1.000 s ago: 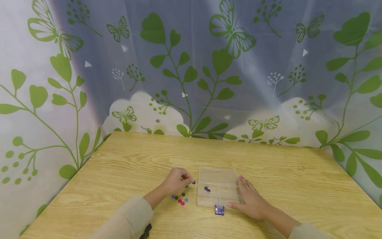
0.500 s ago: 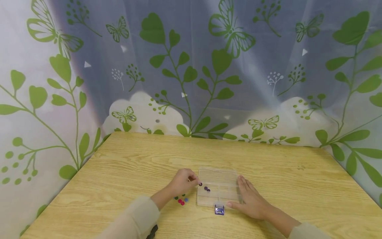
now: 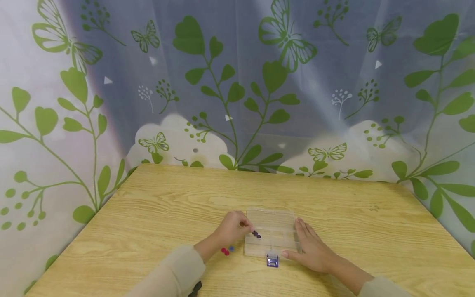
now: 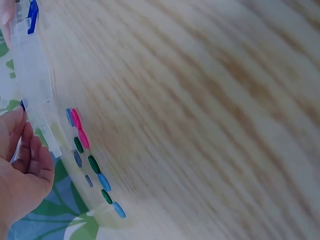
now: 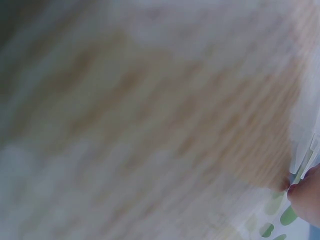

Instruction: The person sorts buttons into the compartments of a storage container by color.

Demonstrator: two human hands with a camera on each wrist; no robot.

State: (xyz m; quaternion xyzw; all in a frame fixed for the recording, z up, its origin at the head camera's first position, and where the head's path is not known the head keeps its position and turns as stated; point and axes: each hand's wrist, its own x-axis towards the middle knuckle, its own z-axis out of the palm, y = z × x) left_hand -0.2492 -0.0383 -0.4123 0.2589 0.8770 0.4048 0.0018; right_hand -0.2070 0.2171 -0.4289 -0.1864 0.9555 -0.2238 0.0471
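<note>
While right hand (image 3: 314, 249), thumb spread wide, touches the box (image 3: 257, 250), left hand (image 3: 233, 227) pinches a dark button (image 4: 22, 105) inside its left edge; loose buttons (image 4: 84, 139) lie on table (image 3: 334, 198) near left hand.

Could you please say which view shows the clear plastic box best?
The head view, showing most of the clear plastic box from above. The left wrist view shows it obliquely; the right wrist, only part.

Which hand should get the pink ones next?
Probably the left hand, after placing the dark piece it pinches: the pink pieces lie on its side of the clear box. The right hand rests at the box's right edge, farther away.
</note>
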